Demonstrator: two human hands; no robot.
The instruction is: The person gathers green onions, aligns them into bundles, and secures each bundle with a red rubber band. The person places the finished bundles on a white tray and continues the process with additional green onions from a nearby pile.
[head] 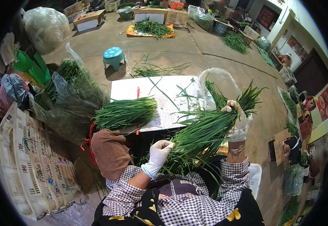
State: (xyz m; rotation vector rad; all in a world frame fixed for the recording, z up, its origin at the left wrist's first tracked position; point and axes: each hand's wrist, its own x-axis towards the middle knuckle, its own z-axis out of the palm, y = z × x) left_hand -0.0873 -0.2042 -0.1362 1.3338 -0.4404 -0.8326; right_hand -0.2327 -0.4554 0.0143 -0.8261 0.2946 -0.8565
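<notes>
My right hand (237,120), in a whitish glove, grips a large bundle of long green leafy stalks (206,131), which look like garlic chives, above the right of my lap. My left hand (161,155), gloved too, has thumb and fingers pinched at the bundle's left leaf tips; whether a leaf is between them is hard to tell. A neat pile of the same stalks (127,113) lies on the left of a white board (164,97), across a red strip (138,93). Loose leaves and bits are scattered on the board. More greens lie on my lap.
A clear plastic bag (220,76) of greens stands at the board's right, a larger bag (67,113) at its left. Stacked plastic crates (36,161) and a brown cloth (110,152) are at the left. A blue stool (113,56) stands beyond. Other people sit farther off.
</notes>
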